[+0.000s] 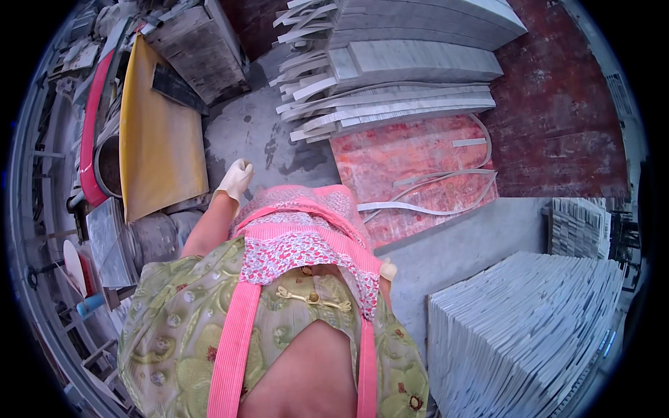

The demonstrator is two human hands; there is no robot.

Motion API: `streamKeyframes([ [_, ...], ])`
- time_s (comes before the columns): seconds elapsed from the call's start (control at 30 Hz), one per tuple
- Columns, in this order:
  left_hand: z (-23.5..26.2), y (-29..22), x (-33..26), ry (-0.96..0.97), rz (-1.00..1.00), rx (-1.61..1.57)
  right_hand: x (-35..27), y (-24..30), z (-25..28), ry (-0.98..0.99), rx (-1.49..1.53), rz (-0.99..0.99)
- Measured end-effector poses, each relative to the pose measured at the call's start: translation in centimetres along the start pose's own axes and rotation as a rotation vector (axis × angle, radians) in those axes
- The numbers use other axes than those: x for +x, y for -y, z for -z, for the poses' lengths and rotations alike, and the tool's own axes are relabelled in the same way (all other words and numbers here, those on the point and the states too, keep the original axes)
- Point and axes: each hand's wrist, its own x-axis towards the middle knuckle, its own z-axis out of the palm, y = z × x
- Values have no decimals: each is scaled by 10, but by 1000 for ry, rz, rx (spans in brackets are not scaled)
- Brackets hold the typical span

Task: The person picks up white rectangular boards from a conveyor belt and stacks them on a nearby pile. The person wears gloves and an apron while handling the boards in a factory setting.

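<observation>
Gloved left hand [235, 178] hangs loose, fingers curled, empty, nearest yellow board [159, 139] leaning lengthwise to its left; right hand [387, 269] mostly hidden behind apron [306, 237], grip unclear.

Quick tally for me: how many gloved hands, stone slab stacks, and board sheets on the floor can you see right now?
Gloved hands: 2, the left hand free, the right hand mostly hidden by the apron
Grey slab stacks: 3, the curved-piece stack, the near stack, the small far stack
Boards: 2, the yellow board, the red board
Total: 7
</observation>
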Motion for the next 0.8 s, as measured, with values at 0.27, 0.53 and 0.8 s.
streamKeyframes([
  [0.27,5,-43,-51,50,98,92,21,83,14,-15,276,-134],
  [0.53,21,5,-82,-87,67,65,57,89,-11,-108,269,54],
  [0.8,47,53,-91,-110,239,53,52,92,-29,-101,358,26],
])
